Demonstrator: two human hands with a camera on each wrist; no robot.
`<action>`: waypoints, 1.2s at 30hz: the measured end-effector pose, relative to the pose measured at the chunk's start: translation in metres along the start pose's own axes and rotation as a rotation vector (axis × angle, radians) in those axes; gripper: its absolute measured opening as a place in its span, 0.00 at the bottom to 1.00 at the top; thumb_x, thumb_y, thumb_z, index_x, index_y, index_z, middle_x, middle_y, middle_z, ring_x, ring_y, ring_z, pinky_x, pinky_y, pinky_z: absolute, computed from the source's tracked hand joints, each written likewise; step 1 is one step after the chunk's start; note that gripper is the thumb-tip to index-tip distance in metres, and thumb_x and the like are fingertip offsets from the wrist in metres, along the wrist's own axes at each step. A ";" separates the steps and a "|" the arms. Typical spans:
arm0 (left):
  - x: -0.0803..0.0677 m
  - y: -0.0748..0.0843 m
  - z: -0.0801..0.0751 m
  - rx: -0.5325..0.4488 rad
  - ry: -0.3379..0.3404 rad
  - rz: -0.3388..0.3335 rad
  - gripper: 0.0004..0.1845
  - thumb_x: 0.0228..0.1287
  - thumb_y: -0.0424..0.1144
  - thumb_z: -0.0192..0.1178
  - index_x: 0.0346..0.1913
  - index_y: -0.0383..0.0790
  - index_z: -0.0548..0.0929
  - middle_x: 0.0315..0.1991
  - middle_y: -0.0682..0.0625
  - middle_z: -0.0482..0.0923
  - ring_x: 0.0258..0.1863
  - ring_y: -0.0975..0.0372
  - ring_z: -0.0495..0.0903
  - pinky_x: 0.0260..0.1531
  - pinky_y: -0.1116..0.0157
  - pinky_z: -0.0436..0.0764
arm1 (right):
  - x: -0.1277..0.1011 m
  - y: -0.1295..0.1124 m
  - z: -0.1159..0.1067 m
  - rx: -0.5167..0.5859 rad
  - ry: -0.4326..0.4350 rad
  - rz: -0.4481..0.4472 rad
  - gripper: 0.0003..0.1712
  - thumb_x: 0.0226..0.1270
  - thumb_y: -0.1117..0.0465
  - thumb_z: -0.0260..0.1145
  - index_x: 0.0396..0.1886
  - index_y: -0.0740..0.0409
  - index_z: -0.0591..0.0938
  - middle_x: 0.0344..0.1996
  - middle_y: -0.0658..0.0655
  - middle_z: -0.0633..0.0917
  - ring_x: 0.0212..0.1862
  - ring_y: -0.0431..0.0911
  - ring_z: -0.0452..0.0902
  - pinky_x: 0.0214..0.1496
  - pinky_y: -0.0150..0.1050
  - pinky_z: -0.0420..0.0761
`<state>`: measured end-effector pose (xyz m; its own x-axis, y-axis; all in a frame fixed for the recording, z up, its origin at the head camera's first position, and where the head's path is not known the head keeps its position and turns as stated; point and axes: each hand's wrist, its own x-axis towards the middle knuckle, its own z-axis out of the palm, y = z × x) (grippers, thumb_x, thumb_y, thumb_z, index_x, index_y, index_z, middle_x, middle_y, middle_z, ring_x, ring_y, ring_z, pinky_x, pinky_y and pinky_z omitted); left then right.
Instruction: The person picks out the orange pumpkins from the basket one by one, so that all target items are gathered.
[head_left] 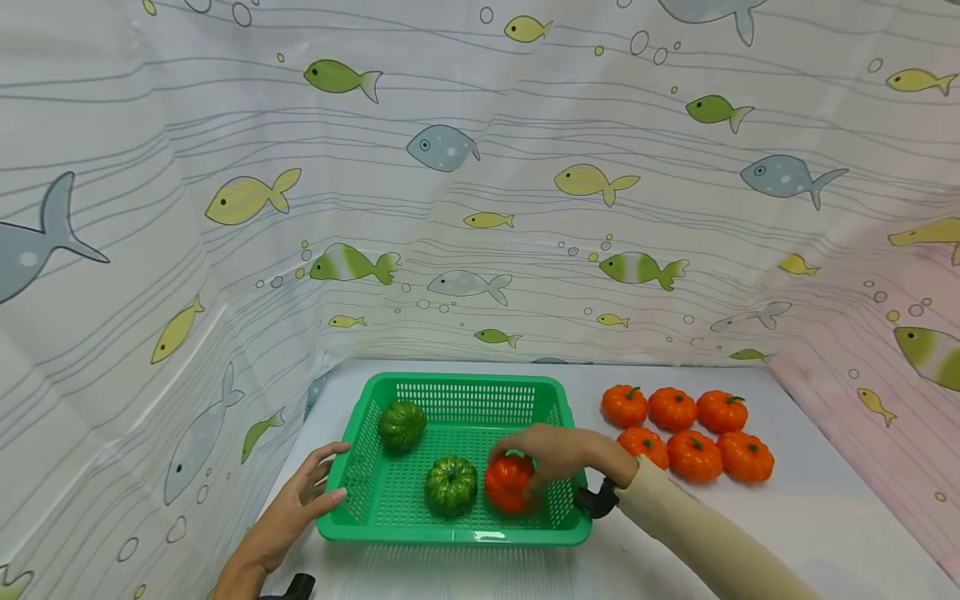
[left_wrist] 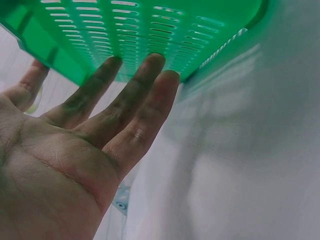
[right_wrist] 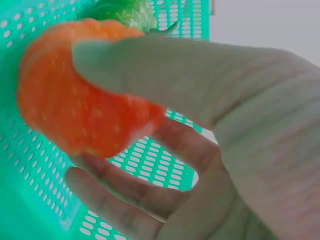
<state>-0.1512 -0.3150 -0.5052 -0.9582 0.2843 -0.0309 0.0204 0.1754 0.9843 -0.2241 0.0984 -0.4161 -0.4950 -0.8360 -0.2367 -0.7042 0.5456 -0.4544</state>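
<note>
R hand (head_left: 558, 454) grip: fingers and thumb are curled round an orange pumpkin (head_left: 508, 482), held low inside the green basket (head_left: 450, 533) at its right side, beside a green pumpkin (head_left: 451, 485). L hand (head_left: 300, 504) grip is released, flat fingers laid against the basket's left wall, prob. to steady it. Six more orange pumpkins (head_left: 693, 454) are clustered on the tabletop (head_left: 825, 517).

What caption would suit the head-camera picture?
Right hand grips an orange pumpkin inside the green basket; left hand touches its side.
</note>
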 end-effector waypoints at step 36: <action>0.001 -0.002 0.000 -0.002 0.008 -0.001 0.29 0.73 0.38 0.50 0.73 0.57 0.55 0.74 0.45 0.44 0.71 0.35 0.41 0.57 0.34 0.61 | 0.005 -0.003 0.007 0.177 -0.101 0.240 0.36 0.54 0.44 0.73 0.60 0.51 0.74 0.53 0.47 0.76 0.48 0.39 0.71 0.51 0.37 0.78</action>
<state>-0.1524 -0.3148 -0.5074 -0.9604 0.2770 -0.0310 0.0183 0.1735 0.9847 -0.2208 0.0917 -0.4223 -0.5771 -0.6907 -0.4359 -0.4693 0.7172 -0.5151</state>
